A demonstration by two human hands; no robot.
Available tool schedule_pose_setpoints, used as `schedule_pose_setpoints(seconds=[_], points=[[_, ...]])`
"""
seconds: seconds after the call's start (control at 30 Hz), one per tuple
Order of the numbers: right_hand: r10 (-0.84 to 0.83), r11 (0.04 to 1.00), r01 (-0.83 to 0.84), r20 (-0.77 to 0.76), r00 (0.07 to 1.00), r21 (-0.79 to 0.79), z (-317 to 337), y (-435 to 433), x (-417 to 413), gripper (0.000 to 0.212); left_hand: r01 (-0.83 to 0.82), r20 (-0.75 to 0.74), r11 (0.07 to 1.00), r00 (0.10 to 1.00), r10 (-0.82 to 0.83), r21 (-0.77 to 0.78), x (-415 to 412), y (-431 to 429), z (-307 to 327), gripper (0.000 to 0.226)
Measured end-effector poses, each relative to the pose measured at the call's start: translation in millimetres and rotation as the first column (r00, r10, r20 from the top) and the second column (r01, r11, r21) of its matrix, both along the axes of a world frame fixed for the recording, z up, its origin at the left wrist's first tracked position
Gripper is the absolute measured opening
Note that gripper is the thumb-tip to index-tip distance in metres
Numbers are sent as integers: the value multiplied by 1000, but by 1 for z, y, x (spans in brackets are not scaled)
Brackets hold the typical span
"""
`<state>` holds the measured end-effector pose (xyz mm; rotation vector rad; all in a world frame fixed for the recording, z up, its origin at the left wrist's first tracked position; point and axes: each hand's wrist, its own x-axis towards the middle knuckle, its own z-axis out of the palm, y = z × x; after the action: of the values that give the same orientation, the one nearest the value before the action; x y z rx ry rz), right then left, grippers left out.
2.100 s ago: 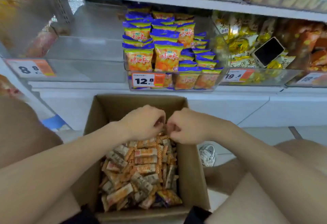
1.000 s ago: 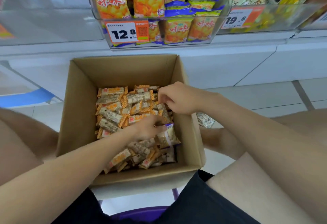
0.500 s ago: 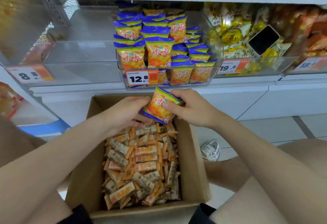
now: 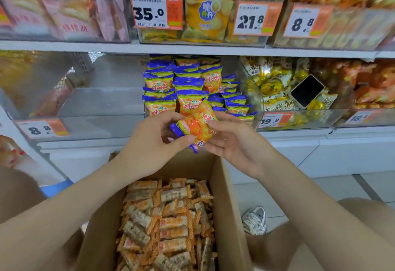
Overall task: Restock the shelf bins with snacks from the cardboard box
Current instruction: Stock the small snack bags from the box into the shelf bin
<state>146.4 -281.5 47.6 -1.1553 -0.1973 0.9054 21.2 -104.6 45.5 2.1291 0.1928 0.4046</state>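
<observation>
A: The fingers of the left hand pinch the lower edge of one orange-and-blue snack packet, thumb against its near face. The right hand is half unfurled, fingertips touching the packet's right side to steady it more than to clamp it.

B: And where is the packet?

A: In the air between both hands, tilted, above the far rim of the cardboard box and just in front of the clear shelf bin that holds matching packets. It has not yet gone in.

B: How would it handle?

A: By its look, light, puffed with air, with a glossy film wrapper, so likely slippery and easy to crush. I would grip the flat crimped seam at an end, not the swollen middle, and squeeze gently.

B: The arms?

A: In the one head view, both forearms reach forward and upward from the lower corners, converging over the box. The left wrist is bent inward and the right palm is turned partly up, fingers spread.

B: What stays in the box?

A: A heap of small orange-striped bar wrappers, a different product from the packet in hand.
</observation>
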Motion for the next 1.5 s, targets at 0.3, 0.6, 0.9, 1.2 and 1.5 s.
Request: schedule_pose_setpoints(seconds=[0.3,0.6,0.9,1.2,1.5], points=[[-227,771,623,856,464,-134,19,13,84,38,-226,219,663,971,95,714,46,26,-3,48],[187,792,530,946,263,-304,-12,59,155,38,-176,76,427,968,240,887,83,47,-16,77],[415,750,500,896,156,-434,-21,80,159,43,-129,-5,434,956,294,892,94,53,-26,79],[584,729,504,805,-107,-462,-27,92,171,65,-142,-4,436,948,317,889,121,68,-17,96],[551,747,454,835,-15,-485,-23,95,181,61,-126,-51,439,927,371,890,129,68,-28,95]])
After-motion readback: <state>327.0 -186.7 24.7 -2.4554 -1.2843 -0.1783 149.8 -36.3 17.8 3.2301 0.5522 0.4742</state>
